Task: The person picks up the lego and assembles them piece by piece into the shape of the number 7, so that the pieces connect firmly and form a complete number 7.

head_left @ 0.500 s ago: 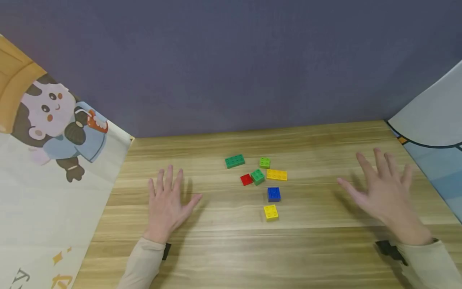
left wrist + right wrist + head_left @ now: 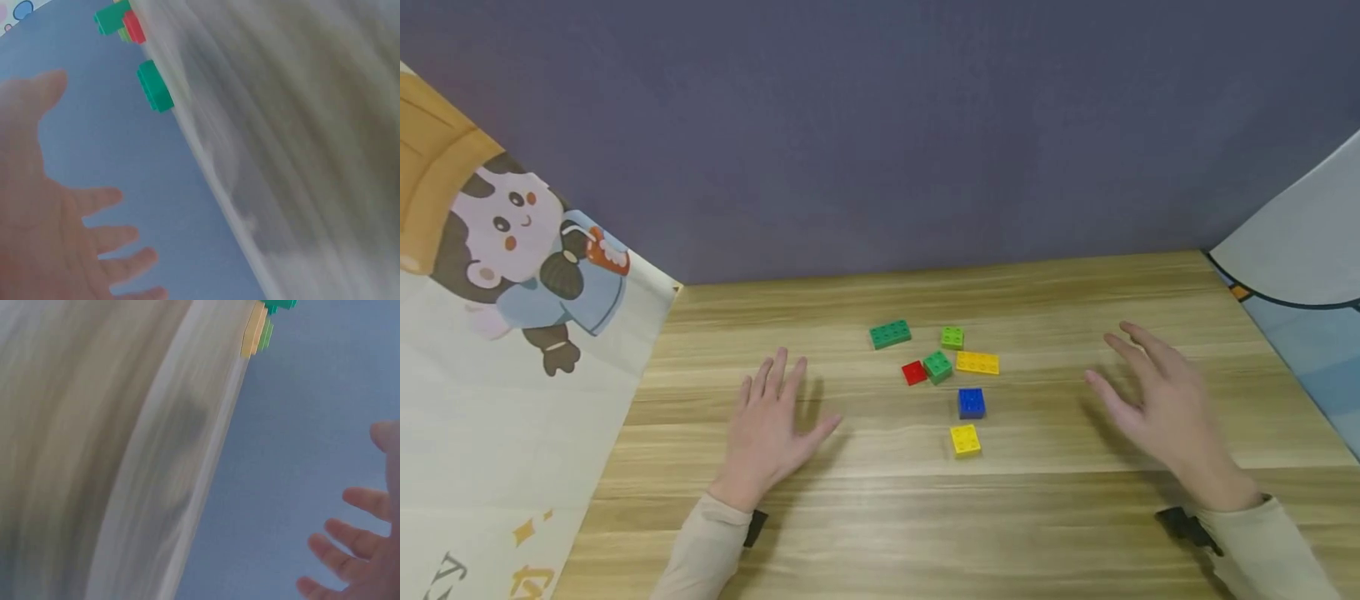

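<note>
Now the left hand (image 2: 767,437) and right hand (image 2: 1176,421) are nearer the bricks (image 2: 937,367). Both, loosely extended, hold nothing, every brick untouched.

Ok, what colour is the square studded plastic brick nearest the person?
Bright yellow; that square plastic brick shows best in the head view.

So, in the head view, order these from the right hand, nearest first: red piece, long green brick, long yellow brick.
1. Long yellow brick: left of the right hand.
2. Red piece: farther left, beside a square green brick.
3. Long green brick: farthest left of the three.
</note>
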A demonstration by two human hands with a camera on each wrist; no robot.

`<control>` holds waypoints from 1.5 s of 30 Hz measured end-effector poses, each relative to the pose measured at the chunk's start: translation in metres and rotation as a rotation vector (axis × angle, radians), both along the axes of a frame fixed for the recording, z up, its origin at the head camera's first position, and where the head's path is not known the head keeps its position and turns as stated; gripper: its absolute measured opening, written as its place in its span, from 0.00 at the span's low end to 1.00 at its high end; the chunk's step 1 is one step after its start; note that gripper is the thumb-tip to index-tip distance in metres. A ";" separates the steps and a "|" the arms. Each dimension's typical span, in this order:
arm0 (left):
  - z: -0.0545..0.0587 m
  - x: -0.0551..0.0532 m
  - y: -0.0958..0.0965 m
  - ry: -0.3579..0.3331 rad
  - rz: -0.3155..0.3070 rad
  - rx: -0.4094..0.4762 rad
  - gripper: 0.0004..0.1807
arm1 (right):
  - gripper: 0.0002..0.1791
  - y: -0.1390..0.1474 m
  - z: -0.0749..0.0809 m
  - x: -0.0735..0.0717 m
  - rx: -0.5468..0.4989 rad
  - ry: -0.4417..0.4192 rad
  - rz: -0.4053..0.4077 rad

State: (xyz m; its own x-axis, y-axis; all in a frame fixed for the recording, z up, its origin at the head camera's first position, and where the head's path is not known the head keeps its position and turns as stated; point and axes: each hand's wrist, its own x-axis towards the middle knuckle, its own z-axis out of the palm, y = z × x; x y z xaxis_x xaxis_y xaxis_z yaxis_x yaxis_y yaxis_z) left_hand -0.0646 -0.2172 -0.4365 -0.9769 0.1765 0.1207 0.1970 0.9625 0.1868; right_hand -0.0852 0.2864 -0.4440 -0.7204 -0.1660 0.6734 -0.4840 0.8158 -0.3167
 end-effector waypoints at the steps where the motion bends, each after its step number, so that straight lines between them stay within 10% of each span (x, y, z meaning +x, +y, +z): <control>1: -0.001 0.000 0.002 0.002 -0.013 0.011 0.56 | 0.45 -0.002 0.000 0.001 -0.015 0.000 0.006; 10: -0.005 0.006 0.023 -0.010 -0.127 0.149 0.51 | 0.24 -0.027 -0.001 0.008 -0.192 -0.089 0.141; 45: 0.001 0.014 0.097 -0.224 -0.370 0.308 0.37 | 0.26 -0.087 -0.016 0.008 -0.234 -0.469 0.264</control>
